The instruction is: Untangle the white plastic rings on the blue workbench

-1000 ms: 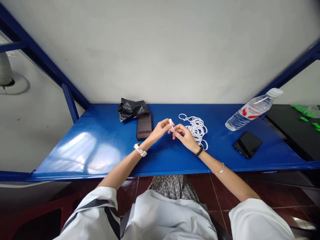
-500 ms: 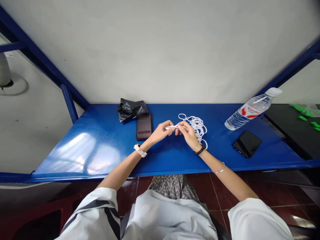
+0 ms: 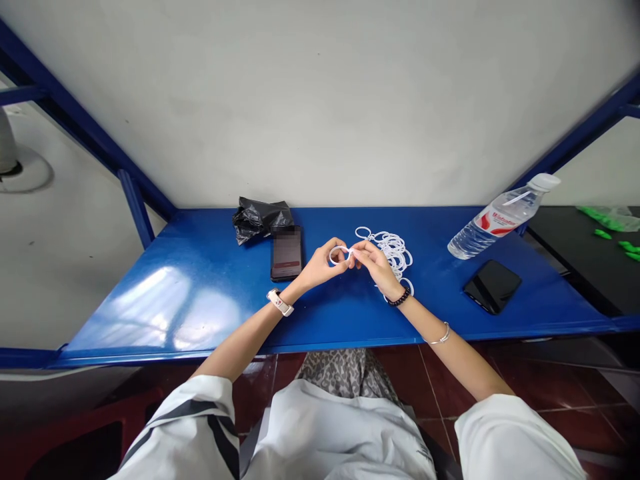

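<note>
A thin white ring (image 3: 332,261), perhaps a hair tie or a plastic loop, is held between both hands above the blue table. My left hand (image 3: 323,263) is closed on the ring's side, thumb below and fingers behind. The fingertips of my right hand (image 3: 374,265) pinch the ring's right end, where a small knot or joint seems to sit, partly hidden by the fingers. A pile of similar white rings (image 3: 397,249) lies on the table just behind and beside my right hand.
On the blue table (image 3: 330,320), a phone (image 3: 287,253) and a crumpled black plastic bag (image 3: 260,217) lie to the left. A water bottle (image 3: 500,219) stands at the right, behind a black phone (image 3: 493,287). Green pieces (image 3: 631,248) lie on a dark surface farther right.
The white ring has turned from nearly edge-on to showing its round opening. Both hands stay close together in almost the same place.
</note>
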{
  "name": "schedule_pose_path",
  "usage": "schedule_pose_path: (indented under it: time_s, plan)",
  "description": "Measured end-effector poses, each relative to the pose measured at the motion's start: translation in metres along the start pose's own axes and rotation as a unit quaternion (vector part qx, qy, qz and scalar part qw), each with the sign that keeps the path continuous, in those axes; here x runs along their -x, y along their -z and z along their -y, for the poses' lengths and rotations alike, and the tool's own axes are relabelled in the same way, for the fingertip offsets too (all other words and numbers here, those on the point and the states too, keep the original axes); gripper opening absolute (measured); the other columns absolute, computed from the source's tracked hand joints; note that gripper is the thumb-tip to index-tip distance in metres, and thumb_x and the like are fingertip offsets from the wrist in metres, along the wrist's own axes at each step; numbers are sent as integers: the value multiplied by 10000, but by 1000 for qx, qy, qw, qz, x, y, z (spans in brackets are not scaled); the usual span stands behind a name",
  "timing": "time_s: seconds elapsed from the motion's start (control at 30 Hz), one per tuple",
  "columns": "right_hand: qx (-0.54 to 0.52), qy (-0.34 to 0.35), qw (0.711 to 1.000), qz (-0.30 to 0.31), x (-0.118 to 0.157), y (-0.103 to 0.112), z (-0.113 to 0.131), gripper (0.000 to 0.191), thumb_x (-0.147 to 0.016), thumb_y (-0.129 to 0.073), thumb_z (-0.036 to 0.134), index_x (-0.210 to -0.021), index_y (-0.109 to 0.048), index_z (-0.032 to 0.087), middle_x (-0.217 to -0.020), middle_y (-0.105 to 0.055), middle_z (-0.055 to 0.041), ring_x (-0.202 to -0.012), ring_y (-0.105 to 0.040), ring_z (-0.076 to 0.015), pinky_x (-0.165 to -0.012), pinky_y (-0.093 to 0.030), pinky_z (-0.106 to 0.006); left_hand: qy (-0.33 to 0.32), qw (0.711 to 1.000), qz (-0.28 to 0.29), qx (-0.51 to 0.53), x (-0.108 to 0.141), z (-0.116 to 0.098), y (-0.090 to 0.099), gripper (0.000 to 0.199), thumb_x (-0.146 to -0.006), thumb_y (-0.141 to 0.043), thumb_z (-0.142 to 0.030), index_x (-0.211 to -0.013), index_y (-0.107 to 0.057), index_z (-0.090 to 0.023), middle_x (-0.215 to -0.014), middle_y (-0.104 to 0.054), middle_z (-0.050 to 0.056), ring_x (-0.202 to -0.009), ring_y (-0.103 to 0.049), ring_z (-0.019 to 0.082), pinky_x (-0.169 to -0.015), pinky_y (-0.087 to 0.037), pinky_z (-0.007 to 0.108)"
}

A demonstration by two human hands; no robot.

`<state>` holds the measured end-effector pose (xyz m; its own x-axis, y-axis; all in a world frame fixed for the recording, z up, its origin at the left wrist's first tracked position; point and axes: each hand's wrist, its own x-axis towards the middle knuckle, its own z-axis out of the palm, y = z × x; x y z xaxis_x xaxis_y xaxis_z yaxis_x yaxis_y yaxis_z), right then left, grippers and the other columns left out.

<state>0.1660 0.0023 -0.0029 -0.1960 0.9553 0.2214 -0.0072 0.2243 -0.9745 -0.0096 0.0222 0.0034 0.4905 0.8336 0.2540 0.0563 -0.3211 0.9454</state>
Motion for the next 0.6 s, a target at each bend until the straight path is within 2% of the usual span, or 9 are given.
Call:
schedule_pose_path:
  time_s: [0.2, 0.37, 0.6]
  plan:
    - [50, 38, 998, -16, 0, 2, -1, 322, -914, -607, 542, -918, -576, 222, -697, -639, 12, -702, -627, -157, -691, -462, -295, -12, 999, -30, -40, -2, 3, -3, 314, -826, -665, -376, -1024, -520, -180, -648, -513, -65, -596, -469, 91, -595, -375, 218]
    - [108, 61, 992, -26, 0, 3, 1, 315, -934, -581, 533, -885, -566, 222, -723, -659, -4, -717, -646, -172, -691, -469, -305, -27, 992, -69, -104, -3, 3, 0, 319, -835, -633, -339, -1093, -542, -174, -647, -517, -64, -597, -496, 99, -576, -388, 209]
    - [229, 115, 966, -32, 3, 2, 0, 267, -982, -532, 439, -827, -557, 223, -724, -663, -22, -703, -640, -187, -681, -474, -320, -59, 971, -84, -214, -3, 12, 3, 320, -810, -639, -317, -1093, -575, -181, -639, -486, -70, -568, -473, 87, -552, -383, 191]
